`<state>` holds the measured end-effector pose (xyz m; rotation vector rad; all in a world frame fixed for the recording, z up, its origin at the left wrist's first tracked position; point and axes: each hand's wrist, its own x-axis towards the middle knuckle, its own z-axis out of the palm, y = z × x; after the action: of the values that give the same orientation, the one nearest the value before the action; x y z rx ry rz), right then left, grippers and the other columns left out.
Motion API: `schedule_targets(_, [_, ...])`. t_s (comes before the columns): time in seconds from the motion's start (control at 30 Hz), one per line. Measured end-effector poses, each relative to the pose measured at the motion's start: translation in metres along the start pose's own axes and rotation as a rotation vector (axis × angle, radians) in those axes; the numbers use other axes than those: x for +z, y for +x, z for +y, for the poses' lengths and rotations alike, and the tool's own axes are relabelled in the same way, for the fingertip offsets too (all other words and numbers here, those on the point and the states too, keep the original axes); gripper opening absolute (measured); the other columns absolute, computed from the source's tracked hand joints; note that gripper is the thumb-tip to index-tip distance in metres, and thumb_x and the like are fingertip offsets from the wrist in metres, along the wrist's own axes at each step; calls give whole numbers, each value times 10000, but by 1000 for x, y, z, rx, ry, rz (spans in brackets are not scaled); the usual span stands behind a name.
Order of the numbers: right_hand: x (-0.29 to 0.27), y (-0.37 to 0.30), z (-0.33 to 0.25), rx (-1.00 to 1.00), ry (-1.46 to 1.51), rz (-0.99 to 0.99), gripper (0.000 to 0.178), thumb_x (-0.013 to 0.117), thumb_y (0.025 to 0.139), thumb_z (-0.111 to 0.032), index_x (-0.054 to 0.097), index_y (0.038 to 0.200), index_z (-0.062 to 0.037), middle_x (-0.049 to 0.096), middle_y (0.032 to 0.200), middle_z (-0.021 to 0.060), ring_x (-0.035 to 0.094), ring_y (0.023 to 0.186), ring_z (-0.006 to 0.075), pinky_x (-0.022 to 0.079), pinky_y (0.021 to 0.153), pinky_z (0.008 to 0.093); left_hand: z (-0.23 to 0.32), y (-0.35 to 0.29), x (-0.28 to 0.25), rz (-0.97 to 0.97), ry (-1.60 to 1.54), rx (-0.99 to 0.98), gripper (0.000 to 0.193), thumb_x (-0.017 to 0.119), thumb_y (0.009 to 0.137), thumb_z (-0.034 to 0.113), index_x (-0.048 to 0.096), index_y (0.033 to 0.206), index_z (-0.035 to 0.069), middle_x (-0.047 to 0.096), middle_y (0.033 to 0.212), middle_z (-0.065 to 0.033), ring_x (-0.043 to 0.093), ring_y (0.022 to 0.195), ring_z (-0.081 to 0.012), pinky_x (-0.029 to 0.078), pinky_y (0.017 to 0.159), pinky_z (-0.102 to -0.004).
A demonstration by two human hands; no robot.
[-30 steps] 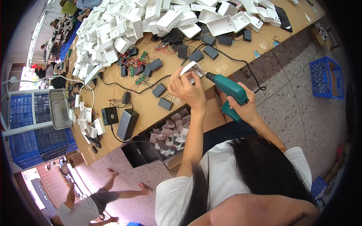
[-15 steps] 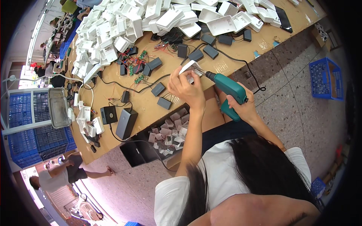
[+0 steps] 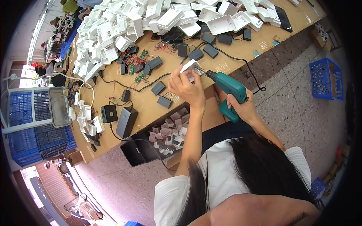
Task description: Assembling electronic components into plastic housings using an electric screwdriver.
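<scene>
Drill (image 3: 232, 86) stays at the white case (image 3: 189, 65); the walker has gone

On the far left I see blue crates (image 3: 22, 148), with a grey tub (image 3: 60, 109) beside them; the walker who was passing below them is out of sight now, and I think that changes nothing for the work in hand. Next comes a big pile (image 3: 109, 34) of white shells on the table (image 3: 145, 109); some lie open side up, like little trays; near the pile are green boards (image 3: 131, 70) with red wires, and small black blocks (image 3: 164, 101). Just under the table edge is a black bin (image 3: 132, 162); pale bits (image 3: 166, 132) are heaped in its right part.

Then comes the left hand (image 3: 187, 88); its fingers are closed on the white case, held up by the table's near edge; the case has tipped a tiny bit, so more of its inside shows. The drill tip is at the case; I cannot tell if it touches. The right hand (image 3: 243, 107) is wrapped round the drill, and both hands are nearly where they were; so the work seems to be going on at the same spot. Far right, a blue basket (image 3: 313, 79) stands on the floor; I cannot tell what is in it.
</scene>
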<state>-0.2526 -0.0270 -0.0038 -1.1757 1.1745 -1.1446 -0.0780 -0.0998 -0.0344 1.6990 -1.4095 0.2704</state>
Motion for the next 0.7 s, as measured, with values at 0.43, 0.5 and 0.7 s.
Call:
schedule_targets(0.43, [-4, -12, 4, -76, 12, 22, 187, 729, 923, -99, 645, 996, 51, 586, 929, 71, 619, 654, 106, 515, 516, 237, 3, -5, -5, 0, 10, -2, 114, 773, 800, 122, 682, 848, 72, 598, 1207, -46, 534, 1167, -284, 341, 1032, -456])
schedule_targets(0.5, [-5, -13, 5, -79, 5, 21, 191, 729, 924, -104, 644, 993, 53, 583, 929, 70, 619, 651, 108, 515, 516, 237, 4, -5, -5, 5, 9, -3, 117, 774, 799, 124, 682, 849, 72, 597, 1208, -47, 534, 1167, -284, 342, 1031, -456])
schedule_targets(0.7, [-10, -22, -3, -69, 28, 11, 179, 710, 932, -87, 637, 1031, 42, 613, 902, 51, 618, 643, 93, 503, 539, 233, 5, -8, -9, -3, 9, 6, 119, 776, 795, 120, 683, 850, 72, 594, 1212, -44, 534, 1167, -284, 342, 1030, -458])
